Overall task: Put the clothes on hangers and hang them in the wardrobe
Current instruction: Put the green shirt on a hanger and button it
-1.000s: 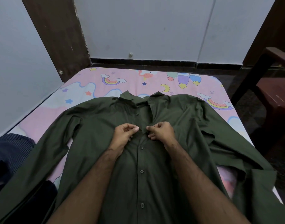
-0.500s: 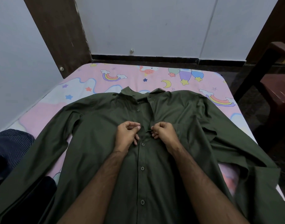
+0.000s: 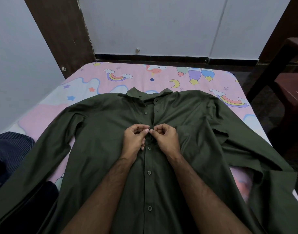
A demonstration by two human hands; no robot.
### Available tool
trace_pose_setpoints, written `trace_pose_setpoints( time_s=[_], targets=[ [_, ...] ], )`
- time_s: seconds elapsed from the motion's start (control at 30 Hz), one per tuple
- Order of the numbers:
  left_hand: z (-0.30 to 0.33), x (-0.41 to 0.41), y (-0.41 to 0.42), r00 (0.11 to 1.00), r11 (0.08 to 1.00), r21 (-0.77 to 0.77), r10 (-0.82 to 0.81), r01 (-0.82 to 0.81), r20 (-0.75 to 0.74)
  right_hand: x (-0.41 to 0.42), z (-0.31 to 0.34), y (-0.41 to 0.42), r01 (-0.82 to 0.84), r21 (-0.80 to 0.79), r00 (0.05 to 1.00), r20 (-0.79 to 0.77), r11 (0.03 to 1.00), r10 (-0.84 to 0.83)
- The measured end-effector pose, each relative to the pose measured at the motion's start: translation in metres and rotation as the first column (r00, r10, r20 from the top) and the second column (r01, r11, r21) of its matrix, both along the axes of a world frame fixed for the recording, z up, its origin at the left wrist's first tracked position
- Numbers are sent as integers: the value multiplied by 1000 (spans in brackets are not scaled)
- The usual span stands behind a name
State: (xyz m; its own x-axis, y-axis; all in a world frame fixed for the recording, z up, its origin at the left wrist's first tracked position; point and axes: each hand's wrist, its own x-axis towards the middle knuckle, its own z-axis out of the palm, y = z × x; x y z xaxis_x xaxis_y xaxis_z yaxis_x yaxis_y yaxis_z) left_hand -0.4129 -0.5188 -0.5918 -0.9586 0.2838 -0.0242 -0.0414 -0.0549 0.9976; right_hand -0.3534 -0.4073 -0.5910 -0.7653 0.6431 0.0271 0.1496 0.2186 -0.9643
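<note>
I see the dark green shirt (image 3: 97,132) spread face-up on the bed (image 3: 87,81), my left hand (image 3: 134,141) and right hand (image 3: 166,141) both pinching its button placket at chest height, fingers (image 3: 145,131) curled tight.

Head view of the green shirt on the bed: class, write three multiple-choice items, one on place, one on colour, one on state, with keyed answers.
1. Where do both hands meet?
A. The cuff
B. The front placket
C. The collar

2. What is the bedsheet's main colour?
A. Pink
B. Yellow
C. Black

3. The button nearest the collar is:
A. Fastened
B. Missing
C. Unfastened

Answers:
1 B, the left hand and right hand pinch the shirt at mid-chest.
2 A, the bedsheet is pink with rainbows.
3 C, the top button lies beside the open placket.
</note>
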Motion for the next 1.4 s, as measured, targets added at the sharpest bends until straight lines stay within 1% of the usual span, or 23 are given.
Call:
trace_pose_setpoints(
  time_s=[0.13,0.33,0.63,0.83,0.93,1.03,1.27,1.4],
  targets=[
    [-2,1,3,1000,999,-35,-4,4,-9,2,-2,-4,24,48,999,-29,999,-23],
    [-4,-3,4,1000,996,-81,-19,19,-3,3,-5,-6,28,64,999,-38,998,-25],
    [-1,-11,1,989,985,-106,-132,139,65,8,-5,-6,-15,105,999,-29,994,18],
    [4,-11,-2,974,980,-53,-186,194,127,9,-7,-10,-19,95,999,-32,995,22],
    [2,-9,1,987,979,-137,-140,150,75,9,-6,-10,-32,126,999,-10,991,33],
    [-1,-8,6,996,975,-203,-89,91,20,9,-4,-10,-68,121,998,18,990,66],
    [-7,-8,6,996,967,-254,-25,3,-84,8,-1,-7,-106,65,993,64,992,102],
    [-10,-5,3,991,975,-217,16,-45,-134,8,-4,-4,-96,41,995,46,995,94]
  ],
)
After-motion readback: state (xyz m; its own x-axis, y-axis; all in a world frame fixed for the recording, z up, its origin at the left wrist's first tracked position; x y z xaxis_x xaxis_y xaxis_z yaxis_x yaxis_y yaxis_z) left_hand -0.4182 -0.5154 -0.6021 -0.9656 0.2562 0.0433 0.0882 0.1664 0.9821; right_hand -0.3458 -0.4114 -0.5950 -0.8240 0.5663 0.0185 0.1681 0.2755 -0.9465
